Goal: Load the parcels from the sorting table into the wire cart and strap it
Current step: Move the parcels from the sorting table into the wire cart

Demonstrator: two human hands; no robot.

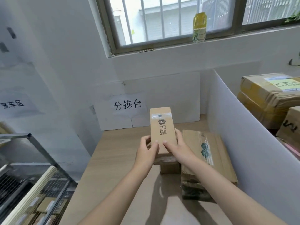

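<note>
A small brown cardboard parcel (162, 125) with a black logo is held up above the wooden sorting table (113, 159). My left hand (146, 150) grips its left side and my right hand (177, 146) grips its right side, thumbs on the top face. Under it another small brown box (168, 166) rests on the table. To the right lies a larger flat taped parcel (209, 153) on a darker one. The wire cart (40, 159) stands at the lower left, with several parcels inside.
A white partition board (243, 127) walls the table's right side, with stacked cardboard boxes (266, 98) beyond it. White signs hang on the back wall (128, 104). A yellow bottle (199, 27) stands on the window sill.
</note>
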